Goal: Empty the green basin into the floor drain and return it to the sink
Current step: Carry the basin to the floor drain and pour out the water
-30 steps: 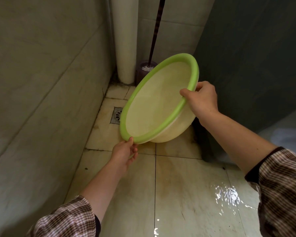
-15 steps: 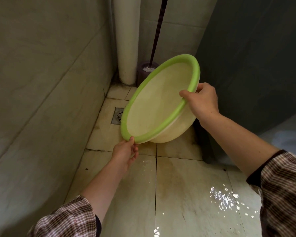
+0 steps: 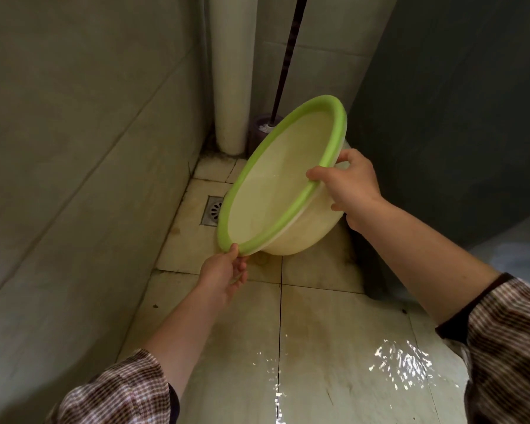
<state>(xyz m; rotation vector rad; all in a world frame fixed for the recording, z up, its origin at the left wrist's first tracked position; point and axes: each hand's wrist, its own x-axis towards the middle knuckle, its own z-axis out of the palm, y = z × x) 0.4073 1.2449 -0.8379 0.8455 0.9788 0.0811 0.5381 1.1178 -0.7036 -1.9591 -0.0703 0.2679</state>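
I see the round pale plastic basin with green rim [image 3: 276,191] tilted steeply, my left hand [image 3: 224,275] pinching its low edge, right hand [image 3: 351,186] clasping the upper rim, square metal floor drain [image 3: 212,210] just behind.

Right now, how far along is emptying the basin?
Done, apparently: the basin looks drained and the floor is wet. In hand: left hand and right hand hold its rim, tilted steeply over the floor drain. Left: return it to the sink, out of view.

Behind the bare left hand [image 3: 224,275] and right hand [image 3: 349,186], brown-and-white checked sleeves are pushed up the forearms, the right one dark-lined at its cuff.
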